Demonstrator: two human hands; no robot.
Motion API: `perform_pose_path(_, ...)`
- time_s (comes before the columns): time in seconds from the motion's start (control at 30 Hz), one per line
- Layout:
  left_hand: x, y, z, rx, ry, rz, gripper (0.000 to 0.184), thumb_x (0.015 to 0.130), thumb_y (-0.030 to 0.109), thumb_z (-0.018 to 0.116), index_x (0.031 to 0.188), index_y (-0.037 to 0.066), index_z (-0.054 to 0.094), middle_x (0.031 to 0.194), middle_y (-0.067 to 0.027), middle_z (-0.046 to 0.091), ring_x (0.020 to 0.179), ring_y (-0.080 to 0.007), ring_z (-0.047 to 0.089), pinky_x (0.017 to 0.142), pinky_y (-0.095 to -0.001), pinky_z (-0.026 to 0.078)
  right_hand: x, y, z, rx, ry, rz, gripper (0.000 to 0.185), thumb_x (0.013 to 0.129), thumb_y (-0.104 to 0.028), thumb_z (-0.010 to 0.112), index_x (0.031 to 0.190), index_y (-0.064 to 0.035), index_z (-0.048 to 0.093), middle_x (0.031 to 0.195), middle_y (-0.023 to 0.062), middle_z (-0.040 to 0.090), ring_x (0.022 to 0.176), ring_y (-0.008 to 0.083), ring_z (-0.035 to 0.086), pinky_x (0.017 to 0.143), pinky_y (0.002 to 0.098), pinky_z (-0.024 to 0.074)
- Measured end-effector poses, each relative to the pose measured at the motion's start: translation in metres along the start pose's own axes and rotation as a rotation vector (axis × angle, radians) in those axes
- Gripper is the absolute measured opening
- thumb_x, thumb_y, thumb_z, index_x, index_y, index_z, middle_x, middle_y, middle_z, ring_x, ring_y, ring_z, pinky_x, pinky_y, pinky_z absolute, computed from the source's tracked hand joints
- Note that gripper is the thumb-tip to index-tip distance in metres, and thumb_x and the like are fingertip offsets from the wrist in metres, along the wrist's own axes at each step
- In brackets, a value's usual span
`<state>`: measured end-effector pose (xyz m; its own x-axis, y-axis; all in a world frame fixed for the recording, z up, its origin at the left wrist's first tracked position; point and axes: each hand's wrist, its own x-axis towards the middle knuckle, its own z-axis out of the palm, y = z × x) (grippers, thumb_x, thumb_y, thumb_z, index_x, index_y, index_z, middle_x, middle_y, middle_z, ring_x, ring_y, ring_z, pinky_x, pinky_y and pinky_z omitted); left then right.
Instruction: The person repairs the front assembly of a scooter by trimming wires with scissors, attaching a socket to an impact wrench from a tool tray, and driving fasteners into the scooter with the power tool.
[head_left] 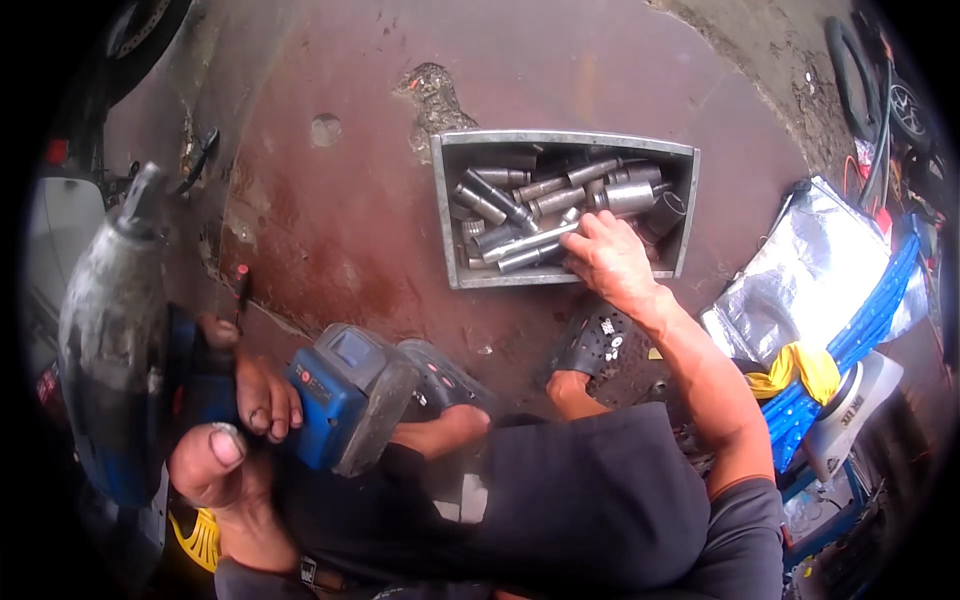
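Observation:
My left hand [235, 440] wraps round the grip of a cordless impact wrench [115, 340], whose square drive points up and away at the left. Its blue and grey battery [345, 395] shows beside the hand. My right hand [612, 258] reaches over the near rim of a grey metal box [570, 139], fingers bent and closed at the right end of a long silver bar [530, 243]. Several sockets [540, 187] lie jumbled around it, some long and dark. A wide silver socket [628, 197] sits just beyond my fingers. The fingertips are partly hidden.
The box stands on a worn reddish floor [340, 200] with a broken patch [435, 100]. My feet in dark clogs [592, 340] are close to its near side. To the right lie a silver sheet [800, 270], a yellow cloth [800, 370] and blue fabric [860, 330].

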<state>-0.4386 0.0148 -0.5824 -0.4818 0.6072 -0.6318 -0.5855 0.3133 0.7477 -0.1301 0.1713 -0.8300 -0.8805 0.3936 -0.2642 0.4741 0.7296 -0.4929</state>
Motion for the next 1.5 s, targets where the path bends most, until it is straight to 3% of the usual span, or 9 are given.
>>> perform_pose_path(0.33,0.034,-0.009,0.035,0.336,-0.172,0.038,0.074,0.062,0.02,0.071,0.124,-0.011,0.045,0.07,-0.0076,0.05,0.059,-0.017,0.05,0.06,-0.0304,0.044,0.029,0.014,0.009,-0.282,-0.09,-0.415,0.009,0.076,-0.017,0.059,0.083,-0.0118,0.058,0.089,0.0028,0.051,0.09,0.0195,0.053,0.071,0.0323,0.0466)
perform_pose_path(0.57,0.034,-0.009,0.036,0.283,-0.169,0.062,0.072,0.059,0.011,0.074,0.122,-0.012,0.048,0.078,-0.0084,0.055,0.065,-0.0142,0.053,0.064,-0.0258,0.044,0.036,0.012,0.008,-0.084,-0.037,-0.324,0.02,0.076,-0.015,0.061,0.091,-0.0043,0.053,0.089,0.0091,0.056,0.086,0.0274,0.06,0.069,0.0398,0.0518)
perform_pose_path(0.7,0.037,-0.008,0.038,0.235,-0.185,0.075,0.069,0.059,0.011,0.072,0.119,-0.012,0.048,0.075,-0.0094,0.055,0.06,-0.0148,0.052,0.058,-0.0257,0.043,0.033,0.012,-0.003,0.097,0.176,-0.234,0.033,0.066,-0.009,0.069,0.095,-0.005,0.053,0.084,0.0104,0.053,0.081,0.0316,0.057,0.071,0.0433,0.0463)
perform_pose_path(0.83,0.035,-0.005,0.039,0.243,-0.182,0.042,0.063,0.058,0.012,0.072,0.114,-0.011,0.053,0.072,-0.0088,0.055,0.058,-0.0156,0.052,0.059,-0.0263,0.043,0.025,0.002,-0.011,0.303,0.388,-0.111,0.038,0.064,-0.001,0.063,0.101,-0.0019,0.054,0.086,0.0173,0.054,0.081,0.038,0.055,0.072,0.044,0.046)
perform_pose_path(0.93,0.03,-0.003,0.04,0.262,-0.186,-0.009,0.061,0.059,0.01,0.073,0.115,-0.008,0.055,0.077,-0.0083,0.057,0.065,-0.0165,0.055,0.064,-0.027,0.045,0.027,-0.005,-0.015,0.342,0.449,-0.071,0.03,0.07,0.0,0.06,0.1,-0.0016,0.053,0.088,0.0143,0.057,0.081,0.0334,0.057,0.073,0.0414,0.0473)
perform_pose_path(1.07,0.015,0.004,0.035,0.332,-0.21,0.009,0.058,0.066,0.008,0.076,0.121,-0.002,0.057,0.098,-0.008,0.061,0.088,-0.0189,0.059,0.079,-0.0317,0.047,0.04,-0.029,-0.038,1.224,0.433,0.426,0.014,0.088,-0.012,0.056,0.099,-0.0031,0.053,0.084,0.0046,0.056,0.075,0.0173,0.056,0.069,0.0354,0.0484)
perform_pose_path(1.13,0.006,0.007,0.029,0.387,-0.257,-0.017,0.053,0.073,0.01,0.078,0.122,0.002,0.06,0.113,-0.0084,0.061,0.104,-0.0204,0.059,0.089,-0.0362,0.048,0.054,-0.056,-0.09,1.982,0.442,0.732,0.015,0.094,-0.019,0.057,0.098,-0.0047,0.054,0.077,0.0038,0.055,0.067,0.0151,0.053,0.064,0.0331,0.0482)
perform_pose_path(1.3,-0.033,-0.009,0.036,0.751,-0.514,0.686,0.045,0.077,0.013,0.079,0.117,0.0,0.063,0.101,-0.0099,0.068,0.089,-0.0202,0.067,0.078,-0.0343,0.054,0.069,-0.145,-0.225,2.148,0.51,0.828,0.029,0.097,-0.033,0.059,0.098,-0.005,0.054,0.077,0.0052,0.054,0.066,0.0184,0.055,0.063,0.0383,0.0503)
perform_pose_path(1.5,-0.155,0.037,0.053,0.455,-0.389,0.518,0.051,0.074,0.011,0.077,0.121,0.0,0.06,0.098,-0.0138,0.07,0.085,-0.0245,0.07,0.075,-0.0337,0.054,0.013,-0.259,-0.31,2.428,0.481,0.821,0.027,0.099,-0.034,0.056,0.087,-0.0113,0.05,0.067,-0.0044,0.038,0.058,0.0094,0.04,0.056,0.0259,0.043)
